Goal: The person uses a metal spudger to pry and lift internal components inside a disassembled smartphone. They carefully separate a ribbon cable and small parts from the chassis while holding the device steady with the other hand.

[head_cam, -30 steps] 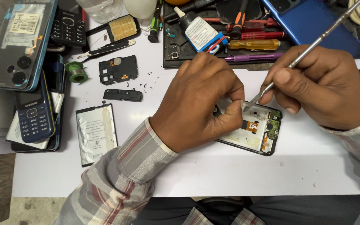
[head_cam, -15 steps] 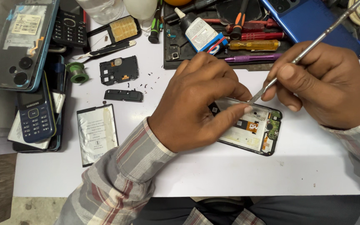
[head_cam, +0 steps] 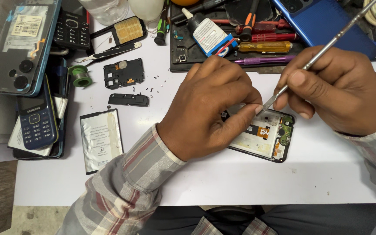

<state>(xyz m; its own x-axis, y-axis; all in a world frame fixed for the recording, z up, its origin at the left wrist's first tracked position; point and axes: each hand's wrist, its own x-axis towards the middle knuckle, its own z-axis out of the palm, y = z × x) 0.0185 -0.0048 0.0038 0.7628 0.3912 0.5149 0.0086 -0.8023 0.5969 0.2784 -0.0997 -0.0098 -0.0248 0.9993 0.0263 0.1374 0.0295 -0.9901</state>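
Observation:
An opened phone (head_cam: 268,139) with its back off lies on the white table (head_cam: 223,182), showing its circuit board and an orange flex strip. My left hand (head_cam: 212,109) presses down on the phone's left part, thumb and forefinger pinched near its top edge. My right hand (head_cam: 338,89) grips a thin metal pry tool (head_cam: 323,51). The tool's flat tip meets my left fingertips just above the phone's top edge.
A silver battery (head_cam: 101,139), two black plastic covers (head_cam: 124,73) and tiny screws (head_cam: 153,85) lie left of my hands. Several phones (head_cam: 35,117) are stacked at the far left. A black tray (head_cam: 240,39) at the back holds glue, screwdrivers and a blue phone (head_cam: 327,21).
The pry tool's tip rose from inside the phone's body to its top edge. My left fingers slid up to meet it there.

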